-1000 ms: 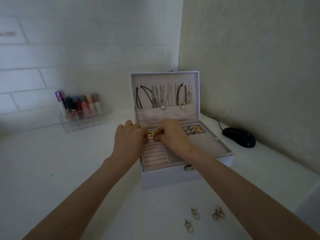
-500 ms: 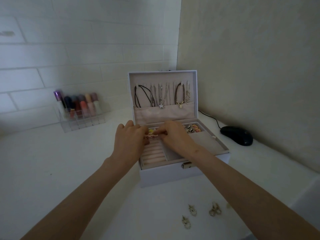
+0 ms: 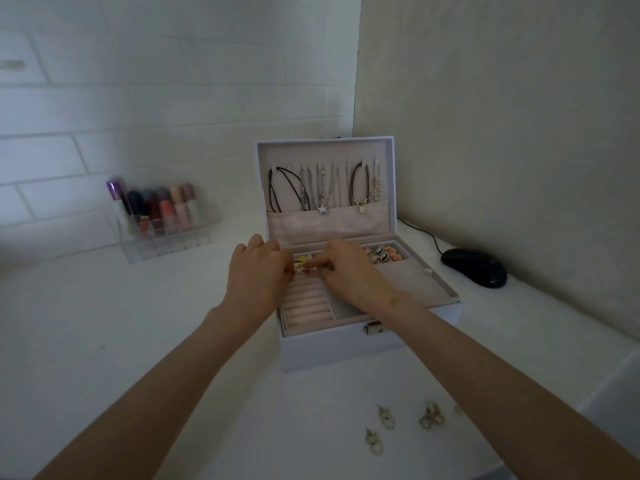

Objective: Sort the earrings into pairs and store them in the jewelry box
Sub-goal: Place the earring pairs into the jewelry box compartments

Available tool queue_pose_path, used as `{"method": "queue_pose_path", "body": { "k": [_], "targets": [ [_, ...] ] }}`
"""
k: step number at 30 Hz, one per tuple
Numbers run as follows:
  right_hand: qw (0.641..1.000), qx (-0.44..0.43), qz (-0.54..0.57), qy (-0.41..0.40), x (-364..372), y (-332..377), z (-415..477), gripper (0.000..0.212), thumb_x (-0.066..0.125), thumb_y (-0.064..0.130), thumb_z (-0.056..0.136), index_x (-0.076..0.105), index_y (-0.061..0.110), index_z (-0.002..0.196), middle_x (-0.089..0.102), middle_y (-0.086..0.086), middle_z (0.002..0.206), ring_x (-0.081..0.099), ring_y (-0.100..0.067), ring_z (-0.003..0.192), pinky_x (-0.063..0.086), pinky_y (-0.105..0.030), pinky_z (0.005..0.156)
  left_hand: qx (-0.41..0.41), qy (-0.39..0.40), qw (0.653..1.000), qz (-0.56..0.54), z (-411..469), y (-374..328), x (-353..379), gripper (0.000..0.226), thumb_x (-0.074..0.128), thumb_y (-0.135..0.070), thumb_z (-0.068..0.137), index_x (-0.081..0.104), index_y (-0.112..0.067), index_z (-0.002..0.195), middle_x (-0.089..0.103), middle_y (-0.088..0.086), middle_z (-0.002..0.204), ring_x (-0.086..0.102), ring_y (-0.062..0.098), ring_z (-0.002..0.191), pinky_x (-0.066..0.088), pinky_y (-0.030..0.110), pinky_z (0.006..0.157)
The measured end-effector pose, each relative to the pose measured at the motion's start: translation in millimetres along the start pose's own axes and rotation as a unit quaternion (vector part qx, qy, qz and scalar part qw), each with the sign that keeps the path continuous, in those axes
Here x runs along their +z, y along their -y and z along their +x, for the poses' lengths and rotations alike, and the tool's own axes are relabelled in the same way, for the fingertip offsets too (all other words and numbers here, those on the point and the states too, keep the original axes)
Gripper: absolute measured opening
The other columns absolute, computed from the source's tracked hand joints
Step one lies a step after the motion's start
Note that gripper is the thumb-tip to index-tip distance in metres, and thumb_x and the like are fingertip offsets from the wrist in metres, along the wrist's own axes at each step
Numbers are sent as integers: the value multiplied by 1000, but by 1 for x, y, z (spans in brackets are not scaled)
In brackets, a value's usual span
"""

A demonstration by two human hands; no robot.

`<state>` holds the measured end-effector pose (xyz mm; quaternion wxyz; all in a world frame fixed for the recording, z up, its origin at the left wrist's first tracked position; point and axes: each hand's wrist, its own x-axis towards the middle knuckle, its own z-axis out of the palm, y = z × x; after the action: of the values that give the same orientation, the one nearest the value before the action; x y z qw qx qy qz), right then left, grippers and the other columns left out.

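While hands (image 3: 258,275) (image 3: 349,271) pinch earring (image 3: 304,270), jewelry box (image 3: 346,351) holds necklaces (image 3: 322,192)

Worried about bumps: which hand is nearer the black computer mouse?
Right. The right hand is over the jewelry box, left of the computer mouse; left hand farther left.

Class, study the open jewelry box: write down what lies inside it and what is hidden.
Necklaces hang in the lid; ring rolls sit front left, colourful earrings back right. The left hand and right hand pinch a small earring over the rolls, covering the compartments beneath them.
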<state>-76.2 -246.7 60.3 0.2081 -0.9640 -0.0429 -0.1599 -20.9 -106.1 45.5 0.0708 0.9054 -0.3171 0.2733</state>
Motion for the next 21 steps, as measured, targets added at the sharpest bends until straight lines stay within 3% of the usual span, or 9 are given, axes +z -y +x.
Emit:
{"method": "queue_pose_path", "body": {
  "k": [5, 7, 10, 13, 16, 21],
  "targets": [
    [999, -8, -10, 33, 1, 0, 1, 27, 52, 6, 91, 69, 14, 111, 37, 19, 71, 57, -23, 96, 39, -23, 77, 20, 3, 1000, 1, 2, 2, 1, 2, 73, -12, 72, 71, -12, 70, 65, 8, 73, 55, 31, 76, 28, 31, 62],
    [999, -1, -13, 34, 2, 0, 1, 28, 52, 6, 91, 68, 14, 113, 52, 4, 85, 55, -25, 99, 41, -26, 80, 18, 21, 1000, 12, 3, 1, 1, 10, 62, -19, 83, 71, -15, 86, 66, 6, 89, 53, 29, 90, 27, 30, 68],
    [1000, 14, 0, 16, 2, -1, 0, 29, 50, 6, 92, 67, 16, 114, 51, -7, 94, 54, -25, 99, 36, -22, 74, 2, 34, 999, 11, 1, 2, -1, 16, 55, -26, 88, 69, -18, 94, 64, 3, 97, 49, 25, 96, 27, 29, 71],
    [999, 32, 27, -4, 1, -2, -2, 33, 48, 3, 91, 66, 15, 116, 58, -11, 104, 53, -24, 100, 27, -16, 70, -12, 12, 1000, -12, -3, 3, -4, 19, 55, -30, 89, 67, -19, 99, 63, 3, 98, 49, 25, 96, 31, 31, 74],
    [999, 29, 26, -4, 1, -2, -3, 34, 47, 2, 91, 66, 15, 115, 58, -11, 105, 52, -24, 101, 26, -17, 71, -4, -15, 999, -36, -6, 5, -4, 18, 58, -16, 87, 70, -18, 100, 65, 8, 95, 51, 30, 90, 30, 32, 69],
    [1000, 15, 9, 7, 1, -1, -3, 35, 47, 1, 90, 67, 17, 115, 43, 8, 78, 45, -17, 85, 30, -20, 64, 41, -20, 999, -8, -7, 9, -4, 19, 76, -2, 67, 75, -19, 75, 62, 6, 68, 52, 31, 66, 29, 30, 57]
  ]
}}
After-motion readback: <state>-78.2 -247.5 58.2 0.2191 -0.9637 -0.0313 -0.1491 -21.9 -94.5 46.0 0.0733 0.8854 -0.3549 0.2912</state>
